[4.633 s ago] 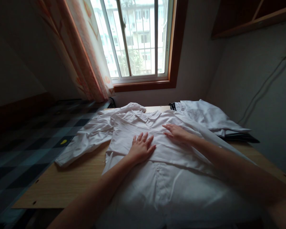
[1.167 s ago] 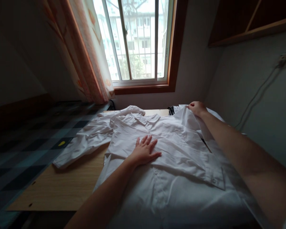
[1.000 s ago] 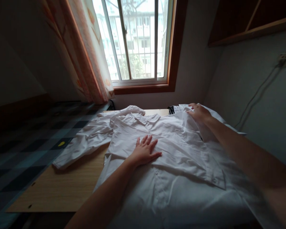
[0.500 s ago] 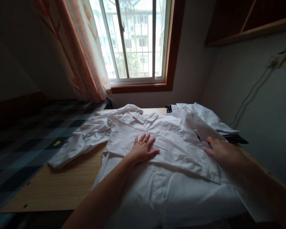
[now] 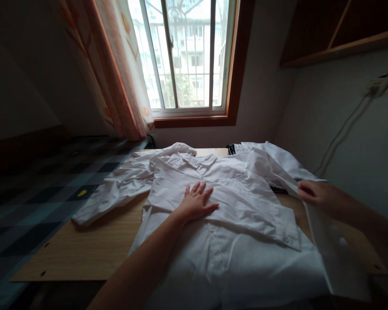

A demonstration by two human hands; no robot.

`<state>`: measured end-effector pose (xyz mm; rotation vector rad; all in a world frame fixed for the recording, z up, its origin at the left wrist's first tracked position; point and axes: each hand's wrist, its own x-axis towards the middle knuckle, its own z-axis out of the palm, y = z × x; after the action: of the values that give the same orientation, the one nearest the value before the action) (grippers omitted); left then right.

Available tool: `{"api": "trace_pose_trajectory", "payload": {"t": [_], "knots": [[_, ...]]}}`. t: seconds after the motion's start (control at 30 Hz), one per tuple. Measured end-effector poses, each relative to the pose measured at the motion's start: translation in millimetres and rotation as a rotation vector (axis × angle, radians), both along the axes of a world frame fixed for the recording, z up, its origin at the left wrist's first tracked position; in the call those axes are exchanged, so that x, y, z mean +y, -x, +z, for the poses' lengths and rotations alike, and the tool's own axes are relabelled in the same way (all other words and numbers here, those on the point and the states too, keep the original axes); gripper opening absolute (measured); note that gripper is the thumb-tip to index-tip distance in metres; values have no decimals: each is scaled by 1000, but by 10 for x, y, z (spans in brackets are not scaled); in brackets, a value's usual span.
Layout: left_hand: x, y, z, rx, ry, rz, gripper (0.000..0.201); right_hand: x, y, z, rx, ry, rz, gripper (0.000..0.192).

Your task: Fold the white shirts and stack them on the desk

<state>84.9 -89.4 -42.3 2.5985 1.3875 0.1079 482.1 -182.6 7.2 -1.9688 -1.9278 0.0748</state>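
Observation:
A white button-up shirt [image 5: 187, 254] lies spread on a wooden board, its collar toward the window. One sleeve [image 5: 255, 215] is laid slantwise across its front, the buttoned cuff pointing lower right. My left hand [image 5: 198, 201] rests flat on this sleeve with fingers spread. At the right, my right hand [image 5: 313, 193] is closed on the shirt's other sleeve [image 5: 338, 254], lifting it clear of the body. Its lower end hangs toward the front edge, slightly blurred.
Another white sleeve [image 5: 116, 185] stretches out at left over the wooden board [image 5: 93, 254]. More white and dark striped clothing [image 5: 278, 156] is piled at the back right. A checked cloth surface [image 5: 29, 193] adjoins on the left. The window [image 5: 187, 64] and curtain [image 5: 103, 73] are behind.
My right hand has moved right and gripped the sleeve, pulling it outward so that bare board shows beside the shirt. My left hand stays flat in the same place.

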Motion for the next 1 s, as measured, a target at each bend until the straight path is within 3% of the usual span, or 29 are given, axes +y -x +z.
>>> {"api": "trace_pose_trajectory", "payload": {"t": [0.13,0.2,0.3,0.37,0.43,0.53,0.63,0.73,0.83,0.9,1.0], "knots": [[1,-3,-12,-11,4,0,83,-20,64,514,415,188,174,34],[12,5,-12,-26,21,-3,79,-4,287,706,590,281,280,38],[64,45,36,-181,99,14,69,95,783,834,594,398,470,38],[124,102,114,-340,177,36,61,209,1130,787,556,422,614,34],[184,197,228,-516,311,40,71,343,1426,650,556,403,695,27],[221,405,432,-749,650,13,95,540,1721,385,592,431,708,21],[175,602,606,-742,924,-8,91,696,1856,201,654,420,663,17],[98,673,678,-545,986,-57,66,804,1891,124,668,356,607,18],[53,635,650,-387,1055,-36,50,890,1834,64,638,290,603,17],[44,607,630,-380,1043,16,46,952,1719,15,606,217,575,17],[28,611,685,-470,922,93,46,1047,1406,-25,505,-8,415,19]]}}
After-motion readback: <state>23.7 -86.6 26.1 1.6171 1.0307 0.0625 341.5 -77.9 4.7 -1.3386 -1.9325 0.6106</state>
